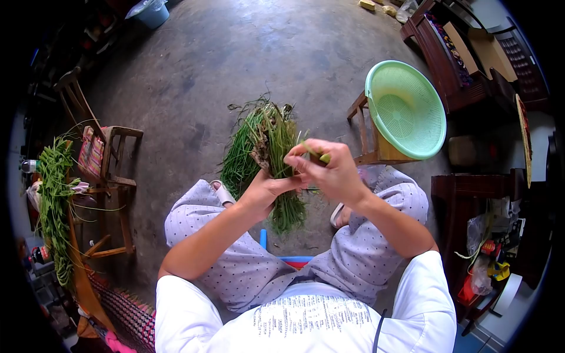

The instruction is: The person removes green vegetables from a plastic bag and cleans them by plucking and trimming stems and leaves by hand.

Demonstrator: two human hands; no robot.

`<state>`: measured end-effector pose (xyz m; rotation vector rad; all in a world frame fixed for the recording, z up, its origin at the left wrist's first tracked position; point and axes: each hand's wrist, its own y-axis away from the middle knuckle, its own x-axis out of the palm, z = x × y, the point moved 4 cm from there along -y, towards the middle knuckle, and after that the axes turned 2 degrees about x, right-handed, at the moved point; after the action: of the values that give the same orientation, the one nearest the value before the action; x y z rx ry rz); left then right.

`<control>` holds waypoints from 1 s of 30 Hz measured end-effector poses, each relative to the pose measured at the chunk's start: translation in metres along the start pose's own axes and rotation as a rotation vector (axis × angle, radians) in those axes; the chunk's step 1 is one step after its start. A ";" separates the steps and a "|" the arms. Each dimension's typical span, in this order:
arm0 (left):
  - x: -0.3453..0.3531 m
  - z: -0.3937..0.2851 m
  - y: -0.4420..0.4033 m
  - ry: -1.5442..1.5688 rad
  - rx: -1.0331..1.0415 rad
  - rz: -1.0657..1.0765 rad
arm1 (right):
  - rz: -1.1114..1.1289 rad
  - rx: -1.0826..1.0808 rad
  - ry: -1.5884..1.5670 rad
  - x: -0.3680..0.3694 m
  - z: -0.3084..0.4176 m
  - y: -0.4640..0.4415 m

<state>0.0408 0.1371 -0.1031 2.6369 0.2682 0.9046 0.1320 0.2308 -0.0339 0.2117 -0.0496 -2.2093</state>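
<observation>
L hand point(268, 193) was closed round a bunch point(287, 213) of greens, held btwn your knees; R hand point(331, 170) pinched a few strands point(305, 146) beside it, thumb to fingers. Prob. partway, by the look: bunch in hand unfinished, pile point(232, 170) on floor beyond left to handle. Other greens point(54, 200) lay far L, done or not, couldn't tell. Basin point(432, 112) sat on stool point(379, 145), R side

1. Bundle of greens point(285, 141), centre: green with brown patches.
2. Colander point(406, 112), 2 o'clock: pale mint green.
3. Trousers point(235, 270), 4 to 8 o'clock: pale lavender-grey, dark dots.
4. Shirt point(306, 329), 6 o'clock: white, dark lettering.
5. Bucket point(154, 16), 11 o'clock: light blue.
</observation>
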 end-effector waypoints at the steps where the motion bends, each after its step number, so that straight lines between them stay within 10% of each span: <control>1: 0.002 -0.003 0.003 0.075 -0.038 -0.029 | -0.025 -0.025 -0.066 -0.005 0.001 -0.002; 16: -0.057 -0.003 0.001 0.261 -0.013 -0.513 | -0.006 -0.278 -0.808 -0.090 0.007 -0.010; 30: -0.046 -0.030 -0.002 0.161 0.050 -0.505 | 0.083 0.014 -0.629 -0.066 -0.004 -0.009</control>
<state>-0.0142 0.1332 -0.1073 2.3612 0.9554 0.9338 0.1642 0.2894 -0.0297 -0.4751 -0.4106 -2.1118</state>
